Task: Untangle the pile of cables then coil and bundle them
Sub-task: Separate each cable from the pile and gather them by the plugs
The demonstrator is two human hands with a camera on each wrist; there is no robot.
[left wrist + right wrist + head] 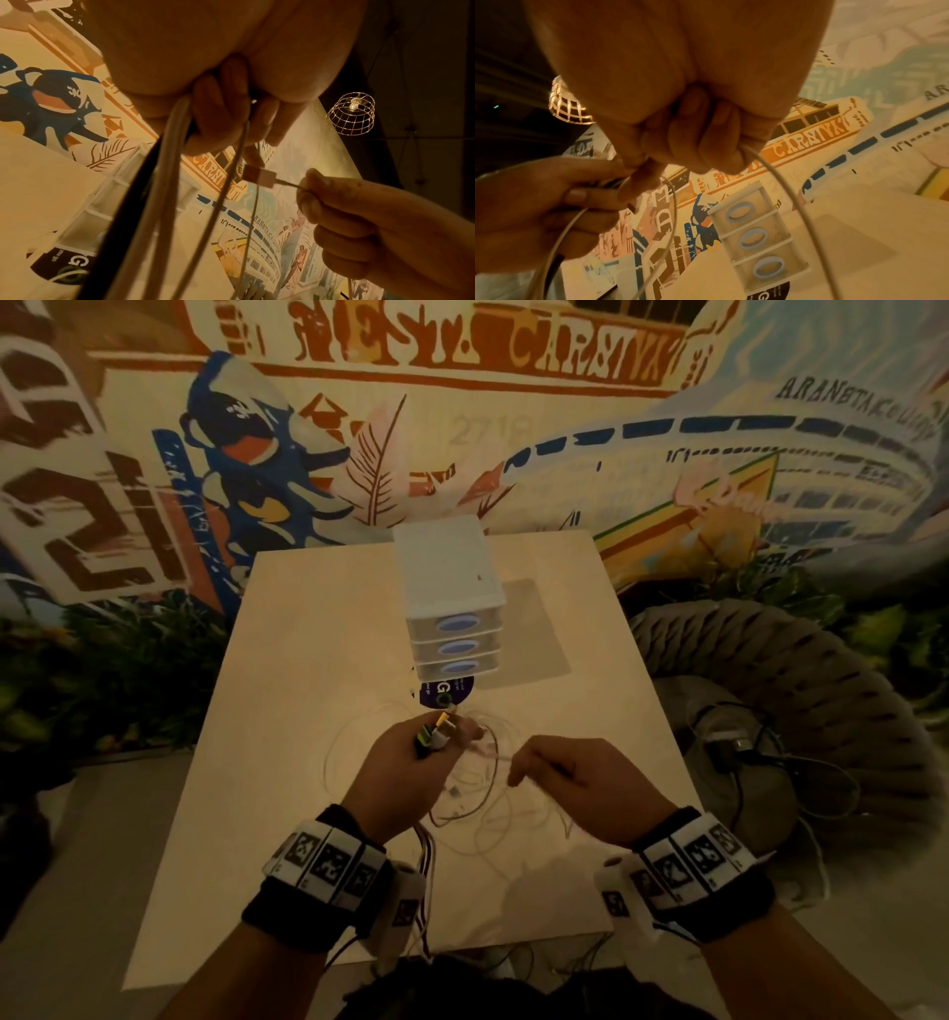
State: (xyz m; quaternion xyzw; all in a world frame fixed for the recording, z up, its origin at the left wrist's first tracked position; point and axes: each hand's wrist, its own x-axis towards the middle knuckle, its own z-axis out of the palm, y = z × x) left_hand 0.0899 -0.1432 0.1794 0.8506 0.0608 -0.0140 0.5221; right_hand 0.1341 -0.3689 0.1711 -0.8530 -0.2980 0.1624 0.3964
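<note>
**Cable ends gathered in the left hand, one thin lead pinched in the right**

The cables (477, 793), mostly thin and pale with one black among them, lie in loose tangled loops on the worktop (287, 690) beneath and between both hands. The left hand (411, 762) is curled round a bunch of plug ends (436, 734), which stick up past its fingers; the leads hang down from its grip. The right hand (570, 775) is curled too, pinching a thin white cable (790, 192) near a small flat connector (259, 176). Beyond the hands stands a white three-drawer organiser (452, 603), with a dark round sticker (445, 693) at its foot. A painted mural (462, 428) fills the wall behind.
</note>
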